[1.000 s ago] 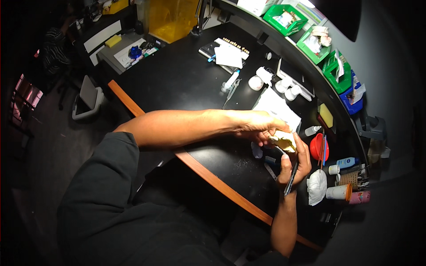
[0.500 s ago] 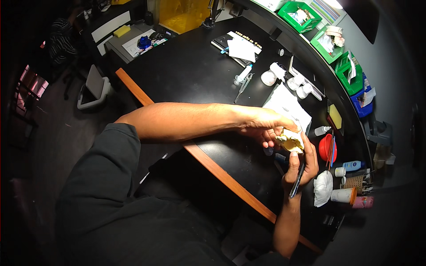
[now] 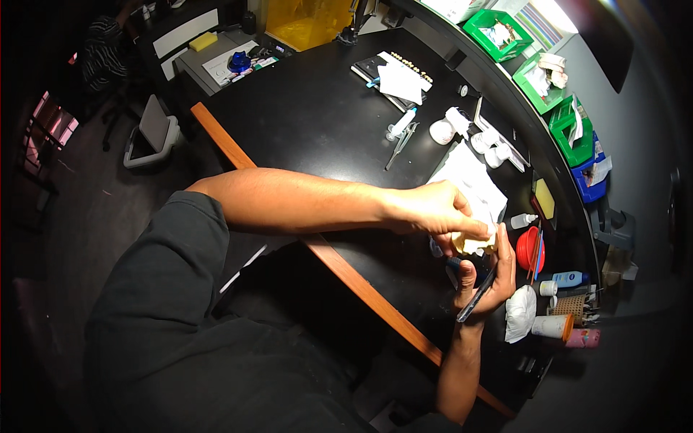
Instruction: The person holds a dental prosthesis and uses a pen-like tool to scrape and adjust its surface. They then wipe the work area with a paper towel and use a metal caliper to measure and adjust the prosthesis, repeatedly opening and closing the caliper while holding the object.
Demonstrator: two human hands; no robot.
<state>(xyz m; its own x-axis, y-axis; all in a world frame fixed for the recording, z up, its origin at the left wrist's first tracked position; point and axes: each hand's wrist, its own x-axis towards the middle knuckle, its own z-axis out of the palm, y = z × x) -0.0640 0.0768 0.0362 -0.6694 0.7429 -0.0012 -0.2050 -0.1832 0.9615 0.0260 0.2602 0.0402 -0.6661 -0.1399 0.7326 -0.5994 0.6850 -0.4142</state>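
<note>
A small, knobbly pale yellow piece (image 3: 473, 243), which looks like a dental cast, is pinched in my left hand (image 3: 440, 211). My left fingers and thumb cover its upper part. Right beside it is my right hand (image 3: 491, 285), palm turned inward, with a dark pen-like tool (image 3: 478, 294) lying across the palm and the base of the thumb. The right thumb is apart from the cast, while the right fingertips are at its far side; whether they touch it I cannot tell. A white paper sheet (image 3: 469, 173) lies just beyond both hands.
Tweezers (image 3: 401, 147) and a syringe (image 3: 402, 124) lie on the black table (image 3: 303, 115). White jars (image 3: 442, 131), a red bowl (image 3: 530, 249), a crumpled white tissue (image 3: 520, 314) and cups (image 3: 552, 327) stand along the right. Green bins (image 3: 498, 36) line the shelf. A wooden edge (image 3: 361, 289) borders the table.
My left hand has turned over the cast and now covers more of it. The right thumb has come away from the cast, and the pen-like tool has tilted in my right hand.
</note>
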